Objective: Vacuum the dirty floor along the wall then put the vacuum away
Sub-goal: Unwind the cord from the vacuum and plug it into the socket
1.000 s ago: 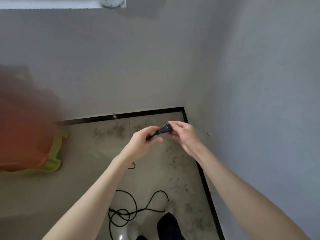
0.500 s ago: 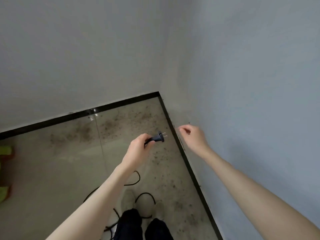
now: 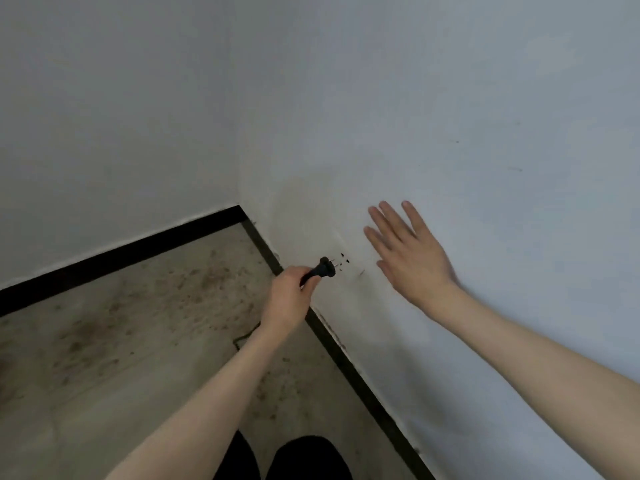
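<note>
My left hand (image 3: 289, 296) grips a black power plug (image 3: 322, 268), its metal prongs pointing at the dark socket holes (image 3: 343, 262) in the white right-hand wall and just short of them. A bit of black cord (image 3: 247, 336) trails below my left wrist. My right hand (image 3: 407, 254) is spread flat with straight fingers against or close to the wall, right of the socket. The floor (image 3: 138, 334) in the corner is speckled with dark dirt. The vacuum itself is out of view.
Two white walls meet in a corner (image 3: 239, 188), edged by a black skirting (image 3: 346, 358) along the floor. My dark trouser legs (image 3: 304, 459) show at the bottom edge.
The view turned right toward the wall. My left hand carried the plug up to the socket holes. My right hand let go of the plug, opened and moved onto the wall.
</note>
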Demonstrator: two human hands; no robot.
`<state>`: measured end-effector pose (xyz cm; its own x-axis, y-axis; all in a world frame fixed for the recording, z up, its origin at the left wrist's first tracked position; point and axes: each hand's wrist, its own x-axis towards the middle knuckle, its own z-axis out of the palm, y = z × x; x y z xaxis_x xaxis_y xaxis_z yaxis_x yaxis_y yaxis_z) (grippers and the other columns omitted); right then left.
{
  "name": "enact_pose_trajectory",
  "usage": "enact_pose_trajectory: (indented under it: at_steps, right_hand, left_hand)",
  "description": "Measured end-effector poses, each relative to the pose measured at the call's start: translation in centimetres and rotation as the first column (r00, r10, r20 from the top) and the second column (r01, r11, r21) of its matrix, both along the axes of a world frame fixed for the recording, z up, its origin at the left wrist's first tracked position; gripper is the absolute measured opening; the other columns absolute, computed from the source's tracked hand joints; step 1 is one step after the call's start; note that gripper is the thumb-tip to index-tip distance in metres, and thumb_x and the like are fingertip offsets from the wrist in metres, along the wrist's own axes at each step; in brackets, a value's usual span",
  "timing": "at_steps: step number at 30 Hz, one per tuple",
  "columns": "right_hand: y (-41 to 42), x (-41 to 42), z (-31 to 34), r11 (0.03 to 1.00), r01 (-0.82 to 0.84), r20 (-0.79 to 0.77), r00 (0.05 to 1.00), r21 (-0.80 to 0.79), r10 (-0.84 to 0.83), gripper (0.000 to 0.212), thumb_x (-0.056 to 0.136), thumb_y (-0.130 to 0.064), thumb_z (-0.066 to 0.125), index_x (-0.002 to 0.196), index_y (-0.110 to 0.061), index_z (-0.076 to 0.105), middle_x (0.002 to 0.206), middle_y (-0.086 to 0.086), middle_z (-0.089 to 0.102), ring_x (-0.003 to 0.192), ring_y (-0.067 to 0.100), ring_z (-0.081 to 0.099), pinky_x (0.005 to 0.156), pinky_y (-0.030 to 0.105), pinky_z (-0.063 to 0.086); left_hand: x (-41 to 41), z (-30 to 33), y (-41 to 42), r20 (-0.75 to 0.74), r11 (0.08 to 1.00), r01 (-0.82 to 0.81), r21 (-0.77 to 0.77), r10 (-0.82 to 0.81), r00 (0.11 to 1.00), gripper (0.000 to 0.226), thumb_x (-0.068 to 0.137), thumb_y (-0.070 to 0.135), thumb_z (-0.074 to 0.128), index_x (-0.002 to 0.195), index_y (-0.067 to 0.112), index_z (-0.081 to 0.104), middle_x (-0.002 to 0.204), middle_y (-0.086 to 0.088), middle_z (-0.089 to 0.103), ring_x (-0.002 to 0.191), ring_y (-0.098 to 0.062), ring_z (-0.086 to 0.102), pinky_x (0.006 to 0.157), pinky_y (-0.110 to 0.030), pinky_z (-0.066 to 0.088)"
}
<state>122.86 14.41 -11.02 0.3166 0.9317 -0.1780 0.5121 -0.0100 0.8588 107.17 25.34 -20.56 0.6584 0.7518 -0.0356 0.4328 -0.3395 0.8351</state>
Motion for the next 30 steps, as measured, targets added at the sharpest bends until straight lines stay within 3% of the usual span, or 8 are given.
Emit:
enact_pose_trajectory:
  at_steps: [3,6,15,19,22,30]
  right_hand:
    - [0.1,1.0,-1.4,0.996,-0.093,0.147,0.985,0.008,0.091,0.065,0.104,-0.046,0.012,0.154,-0.009,-0.009,0.160,0.019,-0.016,0.148,0.037,-0.015,0.088,0.064,-0.038]
    - [0.1,1.7,-1.7,0.987,-0.153,0.201,0.969,0.044,0.141,0.066,0.103,-0.049,0.012,0.154,-0.011,-0.006,0.161,0.018,-0.012,0.148,0.037,-0.011,0.090,0.066,-0.036]
    - [0.1,1.8,-1.8,0.979,-0.196,0.216,0.960,0.063,0.178,0.065,0.104,-0.046,0.016,0.155,-0.009,-0.001,0.161,0.019,-0.009,0.148,0.039,-0.009,0.086,0.068,-0.040]
    - [0.1,1.9,-1.9,0.972,-0.222,0.217,0.955,0.080,0.200,0.065,0.104,-0.047,0.019,0.156,-0.011,0.006,0.162,0.018,-0.003,0.149,0.039,-0.004,0.089,0.068,-0.038]
    - [0.2,2.0,-2.2,0.967,-0.239,0.235,0.948,0.089,0.213,0.064,0.104,-0.047,0.020,0.156,-0.011,0.008,0.162,0.018,-0.001,0.149,0.039,-0.002,0.091,0.069,-0.036]
    - [0.2,2.0,-2.3,0.970,-0.227,0.246,0.948,0.082,0.201,0.064,0.104,-0.047,0.017,0.156,-0.011,0.004,0.162,0.018,-0.005,0.148,0.039,-0.005,0.091,0.069,-0.035]
  left_hand:
    - [3.3,-3.0,0.3,0.020,0.999,-0.016,0.030,0.016,1.000,0.028,0.099,0.024,0.050,0.114,0.007,0.066,0.089,-0.003,0.060,0.074,-0.013,0.051,0.055,-0.021,0.030]
    - [4.9,-4.4,0.1,0.034,0.999,-0.025,0.038,0.023,0.999,0.030,0.099,0.024,0.049,0.115,0.004,0.065,0.097,-0.009,0.064,0.078,-0.013,0.052,0.061,-0.021,0.036]
    - [5.5,-5.7,0.6,0.013,0.996,-0.020,0.091,0.019,1.000,0.027,0.098,0.021,0.050,0.104,0.000,0.067,0.084,-0.005,0.055,0.072,-0.014,0.049,0.055,-0.019,0.027]
    - [5.6,-6.0,0.4,0.077,0.995,-0.054,0.081,0.048,0.996,0.029,0.097,0.020,0.052,0.117,0.003,0.065,0.095,-0.012,0.063,0.080,-0.015,0.051,0.062,-0.014,0.031]
    - [5.8,-6.0,0.4,0.084,0.993,-0.048,0.106,0.039,0.996,0.029,0.097,0.020,0.053,0.119,0.004,0.064,0.093,-0.010,0.061,0.078,-0.014,0.050,0.063,-0.014,0.031]
    - [6.3,-7.2,0.2,0.057,0.978,-0.006,0.206,-0.005,0.998,0.025,0.098,0.017,0.051,0.096,-0.004,0.066,0.071,-0.001,0.047,0.061,-0.015,0.042,0.053,-0.023,0.025]
